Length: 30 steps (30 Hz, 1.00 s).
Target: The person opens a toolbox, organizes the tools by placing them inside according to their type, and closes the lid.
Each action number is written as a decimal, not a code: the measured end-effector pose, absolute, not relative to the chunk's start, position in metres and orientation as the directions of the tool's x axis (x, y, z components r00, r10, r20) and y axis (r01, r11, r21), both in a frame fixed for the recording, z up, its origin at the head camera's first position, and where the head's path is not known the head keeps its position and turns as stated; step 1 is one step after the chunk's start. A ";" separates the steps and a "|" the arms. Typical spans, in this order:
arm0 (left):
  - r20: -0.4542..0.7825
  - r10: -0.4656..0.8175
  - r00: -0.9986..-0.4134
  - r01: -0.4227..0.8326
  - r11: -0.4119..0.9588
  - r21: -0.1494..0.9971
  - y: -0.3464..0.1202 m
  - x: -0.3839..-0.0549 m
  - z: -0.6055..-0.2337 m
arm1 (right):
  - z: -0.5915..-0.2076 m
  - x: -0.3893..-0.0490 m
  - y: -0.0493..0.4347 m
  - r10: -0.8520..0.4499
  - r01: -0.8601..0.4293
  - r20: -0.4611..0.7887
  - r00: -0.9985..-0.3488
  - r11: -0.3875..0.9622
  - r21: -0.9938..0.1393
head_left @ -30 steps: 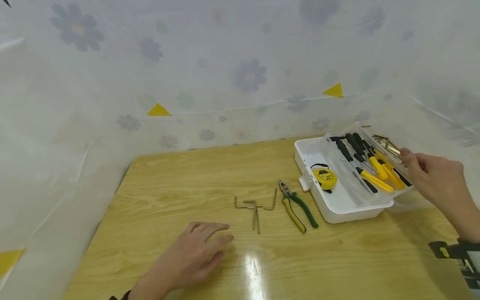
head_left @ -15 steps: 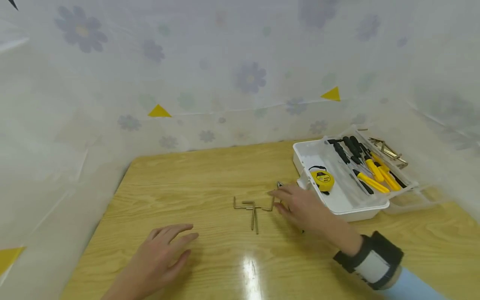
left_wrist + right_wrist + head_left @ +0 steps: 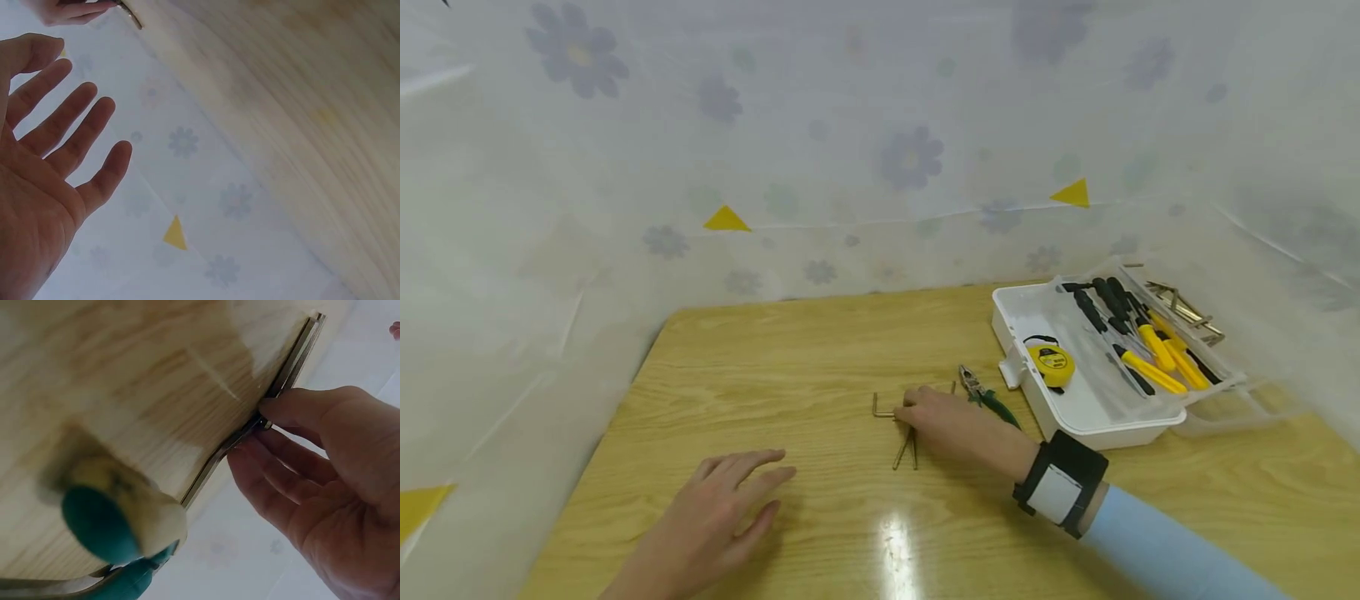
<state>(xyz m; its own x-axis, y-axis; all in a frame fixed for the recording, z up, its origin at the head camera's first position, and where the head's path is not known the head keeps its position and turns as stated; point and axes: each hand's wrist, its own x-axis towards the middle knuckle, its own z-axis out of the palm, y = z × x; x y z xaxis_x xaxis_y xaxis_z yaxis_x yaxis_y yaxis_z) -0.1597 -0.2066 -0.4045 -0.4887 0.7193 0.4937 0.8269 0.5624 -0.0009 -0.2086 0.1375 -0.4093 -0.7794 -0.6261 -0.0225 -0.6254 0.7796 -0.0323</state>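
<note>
In the head view several brass-coloured L-shaped hex keys (image 3: 906, 454) lie crossed on the wooden table, partly covered by my right hand (image 3: 953, 425). The right wrist view has its thumb and fingertips pinching a hex key (image 3: 294, 359) at the table surface. One more hex key (image 3: 876, 407) shows just left of the fingertips. Pliers (image 3: 992, 404) with green and yellow handles lie beside that hand, their lower part hidden by the forearm. My left hand (image 3: 718, 500) hovers over the table at the left, fingers relaxed and apart, holding nothing.
A white toolbox (image 3: 1093, 429) stands at the right, with a yellow tape measure (image 3: 1051, 365) in its base. Its clear tray carries screwdrivers (image 3: 1112, 304) and yellow-handled tools, with more hex keys (image 3: 1187, 312) in a side compartment. Flowered plastic sheeting (image 3: 850, 150) surrounds the table.
My right hand has left the toolbox's side compartment, passed over the pliers and come left to the hex keys. My left hand has drawn back to the left, away from them.
</note>
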 end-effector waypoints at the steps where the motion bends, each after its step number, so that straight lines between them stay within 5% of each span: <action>1: 0.493 0.719 -0.490 0.826 0.563 0.000 -0.207 -0.160 -0.404 | -0.409 -0.209 0.138 -0.628 -0.627 -0.013 -0.778 0.778 -0.051; 8: 0.500 0.712 -0.493 0.823 0.568 0.002 -0.207 -0.160 -0.406 | -0.402 -0.210 0.149 -0.625 -0.626 0.068 -0.778 0.761 -0.169; 20: 0.514 0.705 -0.490 0.822 0.569 0.004 -0.207 -0.162 -0.408 | -0.387 -0.200 0.182 -0.575 -0.727 0.479 -0.663 0.648 -0.227; 30: 0.509 0.718 -0.476 0.832 0.554 -0.004 -0.205 -0.163 -0.408 | -0.374 -0.186 0.209 -0.502 -0.708 0.560 -0.659 0.666 -0.236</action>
<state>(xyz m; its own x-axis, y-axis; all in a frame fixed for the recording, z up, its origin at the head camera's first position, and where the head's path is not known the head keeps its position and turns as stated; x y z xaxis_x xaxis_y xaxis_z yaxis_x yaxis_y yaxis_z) -0.1632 -0.2046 -0.4077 -0.4755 0.7175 0.5090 0.8323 0.5543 -0.0037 -0.1861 0.2091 -0.3741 -0.6593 -0.5023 0.5595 -0.7075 0.6663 -0.2356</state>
